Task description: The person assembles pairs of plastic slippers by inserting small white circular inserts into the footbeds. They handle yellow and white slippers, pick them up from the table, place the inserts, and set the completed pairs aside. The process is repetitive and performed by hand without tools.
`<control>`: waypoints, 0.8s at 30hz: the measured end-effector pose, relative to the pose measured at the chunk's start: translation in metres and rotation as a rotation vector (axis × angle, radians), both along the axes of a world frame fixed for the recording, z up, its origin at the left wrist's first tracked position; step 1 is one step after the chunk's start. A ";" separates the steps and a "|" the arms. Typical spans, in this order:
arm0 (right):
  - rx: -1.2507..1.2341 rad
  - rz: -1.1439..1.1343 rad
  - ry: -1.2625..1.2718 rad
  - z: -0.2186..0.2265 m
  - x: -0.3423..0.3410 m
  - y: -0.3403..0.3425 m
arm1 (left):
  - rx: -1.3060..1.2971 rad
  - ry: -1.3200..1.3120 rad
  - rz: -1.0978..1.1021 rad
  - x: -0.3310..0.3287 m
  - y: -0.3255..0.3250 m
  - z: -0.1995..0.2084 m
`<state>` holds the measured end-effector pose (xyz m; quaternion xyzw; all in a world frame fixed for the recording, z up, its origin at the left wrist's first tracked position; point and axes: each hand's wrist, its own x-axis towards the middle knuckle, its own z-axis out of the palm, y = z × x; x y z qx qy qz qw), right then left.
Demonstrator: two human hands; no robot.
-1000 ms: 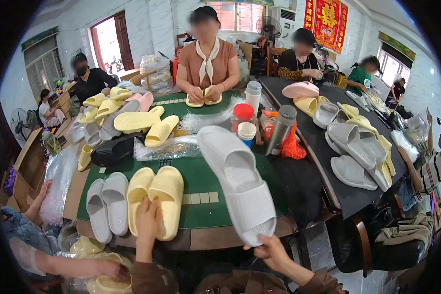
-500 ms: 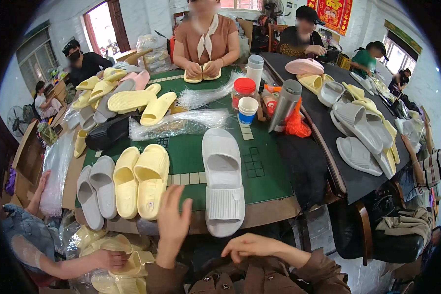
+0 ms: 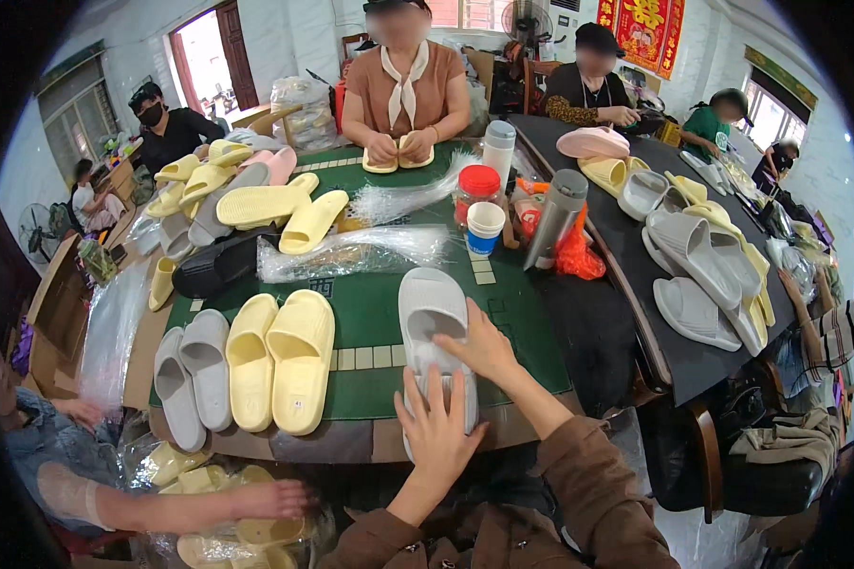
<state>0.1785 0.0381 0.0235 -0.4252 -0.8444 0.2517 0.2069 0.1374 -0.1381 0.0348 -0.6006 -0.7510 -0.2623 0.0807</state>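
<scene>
Both hands rest on a grey slipper (image 3: 433, 322) lying flat on the green counter (image 3: 370, 303). The left hand (image 3: 436, 431) lies open, fingers spread, over the heel end nearest the person. The right hand (image 3: 484, 346) lies just beyond it on the strap, fingers loosely together; whether it grips is hard to tell. Left of the hands lie a yellow pair (image 3: 280, 365) and a grey pair (image 3: 190, 375).

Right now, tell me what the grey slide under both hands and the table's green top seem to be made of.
Grey slide: probably moulded foam or soft rubber, matte, one seamless piece with rounded edges. Green top: looks like felt or fabric matting, dull, no glare, with printed pale squares. Left hand and right hand rest on the slide.
</scene>
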 end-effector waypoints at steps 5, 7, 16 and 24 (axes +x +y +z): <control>-0.035 0.016 0.157 -0.008 -0.004 0.012 | 0.070 0.014 -0.056 -0.010 0.000 -0.006; -0.034 -0.032 0.175 -0.002 -0.002 0.021 | 0.009 0.014 -0.144 -0.015 -0.003 -0.001; 0.242 0.160 0.148 0.068 0.010 0.070 | -0.173 0.321 -0.542 -0.064 -0.031 0.020; 0.168 0.116 -0.034 -0.006 0.025 0.041 | 0.098 -0.095 -0.070 -0.096 -0.039 -0.008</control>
